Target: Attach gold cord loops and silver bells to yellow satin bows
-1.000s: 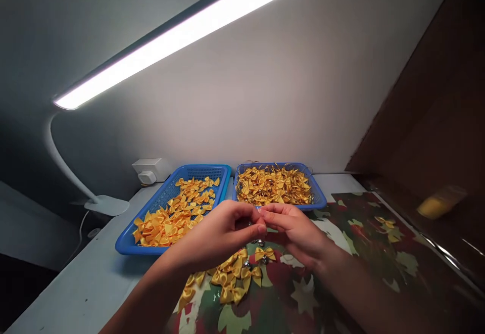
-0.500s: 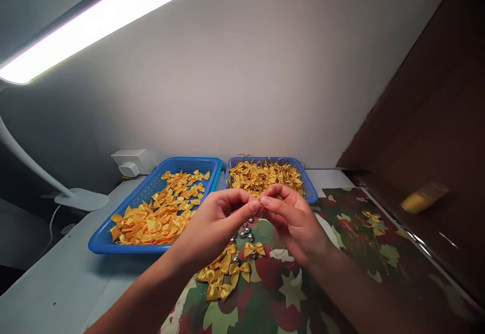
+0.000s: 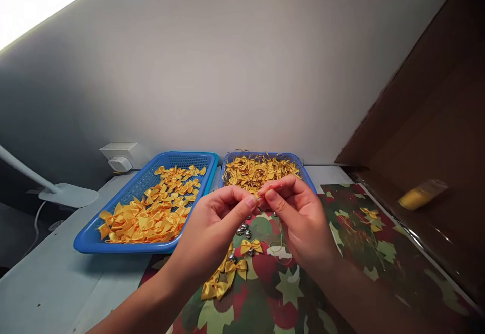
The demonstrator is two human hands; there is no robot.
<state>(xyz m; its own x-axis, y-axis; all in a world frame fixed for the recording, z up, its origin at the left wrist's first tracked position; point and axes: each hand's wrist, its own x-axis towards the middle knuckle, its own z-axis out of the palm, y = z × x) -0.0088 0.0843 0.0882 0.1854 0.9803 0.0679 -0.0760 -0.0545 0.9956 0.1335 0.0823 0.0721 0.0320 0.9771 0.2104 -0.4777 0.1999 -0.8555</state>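
Observation:
My left hand (image 3: pixel 215 223) and my right hand (image 3: pixel 299 218) meet near the middle, thumbs pinched against fingers. What sits between the fingertips is too small to make out. A thin gold cord (image 3: pixel 281 238) hangs below my right fingers. Beneath the hands, silver bells (image 3: pixel 244 231) lie on the camouflage-patterned cloth (image 3: pixel 253 303). A yellow bow (image 3: pixel 250 246) with a bell rests nearer, beside several more yellow bows (image 3: pixel 215 287), partly hidden by my left forearm.
A blue basket (image 3: pixel 85 242) of yellow bows stands at left. Behind the hands is another blue basket (image 3: pixel 308 181) with corded bows. Loose cords (image 3: pixel 354 233) and a bow (image 3: pixel 369 213) lie at right. A lamp base (image 3: pixel 70 195) and a white socket box (image 3: pixel 120 154) are far left.
The view has shifted slightly. My right fingertips have drawn a little apart from my left ones, and a cord now hangs below my right hand.

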